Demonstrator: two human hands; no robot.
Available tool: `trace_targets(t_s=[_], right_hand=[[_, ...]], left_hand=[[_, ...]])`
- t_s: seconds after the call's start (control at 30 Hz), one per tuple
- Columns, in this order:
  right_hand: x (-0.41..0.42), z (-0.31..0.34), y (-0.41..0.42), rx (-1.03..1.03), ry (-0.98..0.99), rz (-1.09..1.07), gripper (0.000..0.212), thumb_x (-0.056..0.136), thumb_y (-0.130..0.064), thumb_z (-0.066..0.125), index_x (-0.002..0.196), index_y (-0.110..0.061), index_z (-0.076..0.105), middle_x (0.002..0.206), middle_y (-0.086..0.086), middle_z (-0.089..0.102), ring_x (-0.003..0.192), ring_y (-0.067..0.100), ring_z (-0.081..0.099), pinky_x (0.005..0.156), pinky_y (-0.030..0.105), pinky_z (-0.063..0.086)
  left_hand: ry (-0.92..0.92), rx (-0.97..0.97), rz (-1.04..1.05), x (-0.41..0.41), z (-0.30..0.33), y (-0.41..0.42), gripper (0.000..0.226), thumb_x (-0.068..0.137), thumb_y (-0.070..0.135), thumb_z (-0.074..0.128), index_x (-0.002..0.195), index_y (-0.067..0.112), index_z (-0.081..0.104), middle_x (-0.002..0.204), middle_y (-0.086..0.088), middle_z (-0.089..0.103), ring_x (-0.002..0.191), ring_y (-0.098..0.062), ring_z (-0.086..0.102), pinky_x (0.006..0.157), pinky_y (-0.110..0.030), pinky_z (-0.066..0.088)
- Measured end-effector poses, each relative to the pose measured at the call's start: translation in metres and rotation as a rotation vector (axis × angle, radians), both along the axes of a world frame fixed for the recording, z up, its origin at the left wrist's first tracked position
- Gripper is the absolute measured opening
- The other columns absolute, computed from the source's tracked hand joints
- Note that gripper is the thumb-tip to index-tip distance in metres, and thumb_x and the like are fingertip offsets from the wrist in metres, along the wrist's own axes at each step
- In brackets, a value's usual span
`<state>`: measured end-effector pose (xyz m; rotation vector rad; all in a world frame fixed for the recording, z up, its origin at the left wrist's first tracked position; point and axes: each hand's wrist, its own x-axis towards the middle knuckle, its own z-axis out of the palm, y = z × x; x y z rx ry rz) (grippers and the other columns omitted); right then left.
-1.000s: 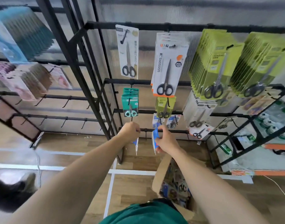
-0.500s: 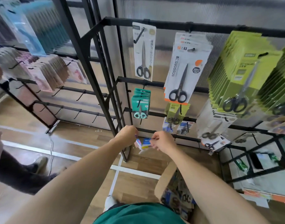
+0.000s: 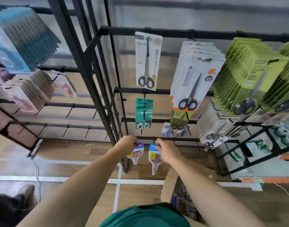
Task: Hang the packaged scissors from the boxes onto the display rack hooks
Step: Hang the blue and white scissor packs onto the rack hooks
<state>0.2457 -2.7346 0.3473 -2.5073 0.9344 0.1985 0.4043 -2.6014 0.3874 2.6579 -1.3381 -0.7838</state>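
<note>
Both hands are down at the lowest bar of the black display rack. My left hand grips the blue top of one packaged pair of scissors, whose clear tip points down. My right hand grips the blue header of a second packaged pair of scissors, hanging a little lower, just right of the first. The two packs are apart, side by side under the bar. Whether either pack sits on a hook is hidden by my fingers. The open cardboard box with more packs stands on the floor under my right forearm.
Higher hooks carry a white scissors pack, a stack of white and orange packs, teal packs and green packs. A second rack stands left with bare hooks. A person's shoe is at bottom left.
The two packs, held close together at the bar half a second ago, are now apart, one in each hand, hanging tips down. The view has moved closer to the rack.
</note>
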Motion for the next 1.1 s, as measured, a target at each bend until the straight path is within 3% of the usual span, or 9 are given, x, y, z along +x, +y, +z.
trace_targets(t_s=[0.17,0.27,0.37,0.43,0.53,0.63,0.87,0.97,1.1], right_hand=[[0.008,-0.005,0.025,0.217,-0.151,-0.235,0.012,0.099,-0.016,0.053,0.088,-0.021,0.049,0.086,0.004,0.058,0.073,0.021,0.054,0.053,0.027,0.045],[0.011,-0.017,0.028,0.251,-0.178,-0.400,0.016,0.090,-0.007,0.061,0.082,-0.019,0.055,0.082,0.000,0.062,0.077,0.020,0.062,0.066,0.034,0.050],[0.014,-0.032,0.027,0.497,-0.289,-0.586,0.028,0.084,-0.002,0.068,0.066,-0.022,0.059,0.069,-0.002,0.063,0.069,0.021,0.071,0.072,0.048,0.061],[0.022,-0.032,0.024,0.691,-0.399,-0.696,0.024,0.083,0.000,0.072,0.074,-0.022,0.066,0.076,0.004,0.068,0.068,0.023,0.071,0.068,0.047,0.062],[0.034,-0.033,0.017,0.972,-0.463,-0.759,0.010,0.090,-0.002,0.069,0.095,-0.010,0.065,0.083,0.008,0.067,0.062,0.017,0.064,0.050,0.028,0.058],[0.045,-0.045,0.005,1.132,-0.479,-0.724,0.015,0.095,-0.005,0.064,0.109,-0.005,0.059,0.096,0.019,0.065,0.061,0.019,0.066,0.052,0.028,0.058],[0.074,-0.095,-0.016,0.876,-0.466,-0.630,0.006,0.102,-0.005,0.053,0.099,-0.010,0.054,0.093,0.010,0.055,0.071,0.014,0.059,0.052,0.017,0.054],[0.081,-0.112,-0.025,0.754,-0.378,-0.566,0.009,0.095,-0.013,0.065,0.099,-0.012,0.057,0.091,0.002,0.063,0.077,0.016,0.062,0.068,0.021,0.052],[0.089,-0.126,-0.034,0.748,-0.346,-0.678,0.017,0.097,-0.010,0.061,0.112,-0.002,0.065,0.095,0.010,0.068,0.060,0.013,0.064,0.041,0.007,0.040]], left_hand=[[0.082,-0.117,-0.051,0.011,-0.010,0.004,0.022,0.095,0.011,0.054,0.111,0.005,0.067,0.108,-0.016,0.066,0.100,-0.029,0.060,0.079,-0.028,0.041],[0.113,-0.152,-0.026,0.015,-0.016,0.004,0.024,0.095,0.012,0.055,0.114,0.005,0.067,0.111,-0.014,0.066,0.103,-0.028,0.060,0.079,-0.027,0.042],[0.115,-0.135,0.016,0.021,-0.023,0.002,0.026,0.097,0.010,0.050,0.116,0.006,0.066,0.115,-0.013,0.065,0.102,-0.024,0.060,0.076,-0.023,0.039],[0.135,-0.127,0.042,0.028,-0.023,-0.001,0.027,0.096,0.010,0.051,0.118,0.008,0.067,0.115,-0.013,0.065,0.098,-0.022,0.059,0.076,-0.023,0.040],[0.152,-0.103,0.121,0.038,-0.026,-0.007,0.028,0.096,0.012,0.052,0.118,0.013,0.069,0.116,-0.010,0.066,0.098,-0.021,0.060,0.080,-0.026,0.046],[0.172,-0.082,0.159,0.042,-0.033,-0.013,0.026,0.095,0.011,0.054,0.113,0.012,0.072,0.111,-0.011,0.068,0.101,-0.028,0.062,0.087,-0.032,0.050],[0.139,-0.090,0.238,0.040,-0.055,-0.026,0.024,0.091,-0.002,0.057,0.107,0.005,0.073,0.109,-0.015,0.070,0.103,-0.025,0.062,0.074,-0.015,0.033],[0.131,-0.112,0.250,0.038,-0.060,-0.033,0.021,0.091,0.000,0.059,0.107,0.005,0.072,0.103,-0.011,0.068,0.093,-0.022,0.057,0.070,-0.014,0.030],[0.114,-0.043,0.259,0.038,-0.071,-0.042,0.021,0.094,0.008,0.057,0.110,0.005,0.069,0.111,-0.014,0.066,0.105,-0.029,0.059,0.077,-0.025,0.036]])
